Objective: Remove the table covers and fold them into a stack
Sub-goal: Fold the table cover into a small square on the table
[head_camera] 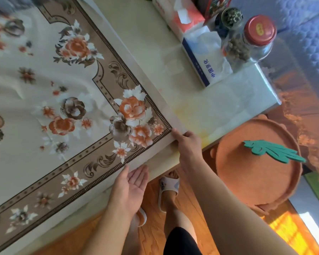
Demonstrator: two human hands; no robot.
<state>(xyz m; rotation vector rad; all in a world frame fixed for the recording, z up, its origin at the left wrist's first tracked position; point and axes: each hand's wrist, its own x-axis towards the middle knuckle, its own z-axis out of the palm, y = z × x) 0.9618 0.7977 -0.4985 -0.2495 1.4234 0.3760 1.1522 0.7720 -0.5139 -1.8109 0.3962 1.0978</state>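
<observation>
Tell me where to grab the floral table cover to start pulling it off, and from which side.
Grip the floral table cover at its near corner, where the right hand already pinches it. Come from the table's near edge: that corner lies free, and the left hand is open under the adjoining hem.

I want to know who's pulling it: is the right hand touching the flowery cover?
Touching. The head view shows the right hand gripping the corner of the flowery cover, thumb on top.

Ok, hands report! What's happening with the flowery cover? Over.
Right hand pinching cover corner. Left hand open under its edge. Tissue boxes and jar stand off the cover.
</observation>
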